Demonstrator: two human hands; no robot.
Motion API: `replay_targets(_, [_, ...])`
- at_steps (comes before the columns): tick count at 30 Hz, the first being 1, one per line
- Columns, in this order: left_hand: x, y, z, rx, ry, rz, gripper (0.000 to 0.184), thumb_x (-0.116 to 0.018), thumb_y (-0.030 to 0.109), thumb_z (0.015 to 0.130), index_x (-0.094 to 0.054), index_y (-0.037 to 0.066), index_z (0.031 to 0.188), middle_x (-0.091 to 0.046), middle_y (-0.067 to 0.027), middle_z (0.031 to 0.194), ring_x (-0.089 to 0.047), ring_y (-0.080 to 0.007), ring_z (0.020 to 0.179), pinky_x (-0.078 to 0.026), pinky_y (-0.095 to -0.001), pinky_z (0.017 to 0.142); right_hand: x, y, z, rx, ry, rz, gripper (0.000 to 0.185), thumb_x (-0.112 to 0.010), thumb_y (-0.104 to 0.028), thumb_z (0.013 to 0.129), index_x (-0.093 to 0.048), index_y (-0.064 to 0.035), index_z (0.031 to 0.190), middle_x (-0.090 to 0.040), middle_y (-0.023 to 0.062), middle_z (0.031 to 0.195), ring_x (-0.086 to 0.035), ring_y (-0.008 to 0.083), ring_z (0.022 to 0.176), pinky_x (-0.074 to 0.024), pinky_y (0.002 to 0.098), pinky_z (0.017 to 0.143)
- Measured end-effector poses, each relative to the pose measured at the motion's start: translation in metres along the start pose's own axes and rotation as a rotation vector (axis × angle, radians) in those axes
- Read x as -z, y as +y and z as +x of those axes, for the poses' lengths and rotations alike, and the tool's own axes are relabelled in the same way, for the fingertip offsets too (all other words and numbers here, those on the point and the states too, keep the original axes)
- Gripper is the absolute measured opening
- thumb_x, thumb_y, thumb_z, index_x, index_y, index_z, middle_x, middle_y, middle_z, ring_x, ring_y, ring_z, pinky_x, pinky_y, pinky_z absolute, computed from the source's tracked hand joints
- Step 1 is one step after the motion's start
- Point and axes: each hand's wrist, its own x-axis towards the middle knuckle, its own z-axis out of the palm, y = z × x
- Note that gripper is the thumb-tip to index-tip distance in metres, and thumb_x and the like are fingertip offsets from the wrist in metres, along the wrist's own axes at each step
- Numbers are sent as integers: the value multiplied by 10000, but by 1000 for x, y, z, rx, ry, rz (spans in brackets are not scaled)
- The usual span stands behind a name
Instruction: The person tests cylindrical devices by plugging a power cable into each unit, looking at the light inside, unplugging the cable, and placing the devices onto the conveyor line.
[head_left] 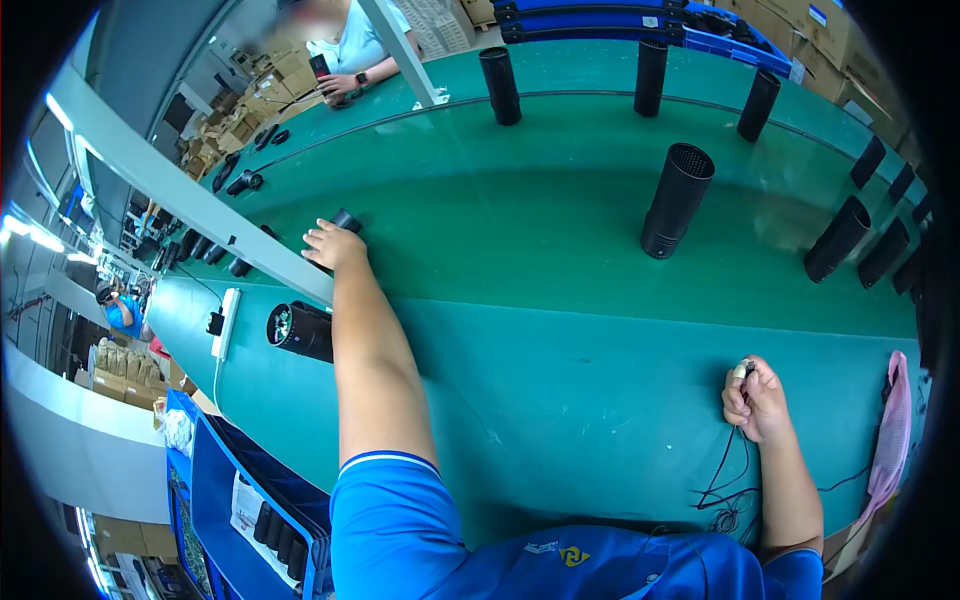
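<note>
My left hand [335, 246] reaches out over the green table, on top of a small dark cylindrical piece [347, 220] that shows beyond the fingers; the fingers are spread somewhat. Beside my left forearm lies a black cylinder [300, 331] on its side, its open end showing parts inside. Near the table's front right, my right hand [756, 400] is closed on a small cable connector [744, 370], with a thin black cable [722, 497] hanging below it. A black perforated cylinder [678, 200] stands upright beyond my right hand.
Several more black cylinders [838, 240] stand at the right and far side. A white power strip [228, 325] lies at the left, near a slanting white post [200, 180]. Pink cloth [890, 435] hangs at the right edge. A person [365, 50] holds a phone across the table.
</note>
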Motion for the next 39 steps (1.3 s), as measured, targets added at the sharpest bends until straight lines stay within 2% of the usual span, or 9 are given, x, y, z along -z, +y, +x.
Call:
replay_targets(6, [31, 0, -22, -144, 86, -43, 500, -527, 267, 853, -418, 75, 1302, -463, -124, 1271, -436, -290, 1173, -246, -557, 1030, -3, -7, 5, -94, -51, -7, 225, -550, -254, 923, -516, -37, 870, -390, 43, 554, -275, 73, 417, -193, 199, 338])
replay_targets(12, [102, 27, -81, -263, 424, -724, 467, -671, 287, 785, -500, 76, 1164, -518, -94, 1159, -524, -253, 1026, -358, -514, 935, -12, -12, 3, -100, -22, 10, 218, -558, -250, 918, -507, -40, 895, -378, 17, 540, -291, 66, 406, -221, 196, 337])
replay_targets(14, [111, 41, -92, -670, 119, -1711, 410, -663, 236, 822, -486, 73, 1154, -531, -84, 1107, -521, -196, 997, -377, -441, 914, -16, -17, 2, -100, -43, -31, 153, -495, -187, 949, -491, -38, 919, -383, -3, 539, -278, 55, 401, -228, 196, 344])
replay_targets(16, [168, 36, -175, -678, -276, -2351, 377, -634, 181, 862, -459, 71, 1177, -532, -82, 1104, -519, -166, 988, -381, -403, 908, -15, -18, 3, -115, -39, -17, 176, -502, -237, 948, -506, -63, 917, -389, -9, 545, -307, 59, 401, -239, 189, 344])
replay_targets(19, [212, 15, -258, -761, -803, -2713, 421, -519, 332, 920, -424, 55, 1222, -536, -106, 1156, -535, -240, 1045, -393, -453, 927, -14, -14, 2, -145, -37, 218, 158, -455, -207, 968, -507, -62, 935, -394, 1, 553, -332, 62, 428, -272, 196, 367])
replay_targets(25, [282, -46, -412, -753, -1113, -2837, 574, -386, 516, 923, -406, 47, 1254, -551, -109, 1150, -548, -295, 1089, -433, -495, 932, -97, -69, -58, -116, -290, 330, 162, -466, -198, 963, -512, -43, 944, -462, 29, 624, -365, 67, 468, -309, 205, 402])
replay_targets(29, [284, -68, -454, -659, -1259, -2893, 573, -367, 515, 928, -427, 38, 1239, -562, -108, 1131, -551, -313, 1079, -425, -518, 941, -131, -82, -112, 49, -281, -342, 183, -509, -197, 942, -519, -14, 954, -534, 67, 733, -392, 78, 503, -337, 209, 438])
replay_targets(35, [279, -78, -483, -680, -1477, -2892, 570, -451, 445, 904, -345, 81, 1329, -508, -133, 1210, -523, -345, 1112, -417, -525, 949, -141, -78, -125, 236, -269, -431, 221, -544, -208, 924, -521, 7, 972, -578, 100, 847, -422, 89, 527, -352, 196, 465])
replay_targets(39, [281, -77, -499, -1186, -1474, -2584, 710, -553, 477, 827, -245, 189, 1398, -425, -158, 1281, -494, -343, 1156, -412, -536, 962, -143, -85, -130, 198, -210, -320, 171, -527, -162, 920, -562, 4, 900, -585, 87, 784, -435, 93, 536, -350, 195, 476])
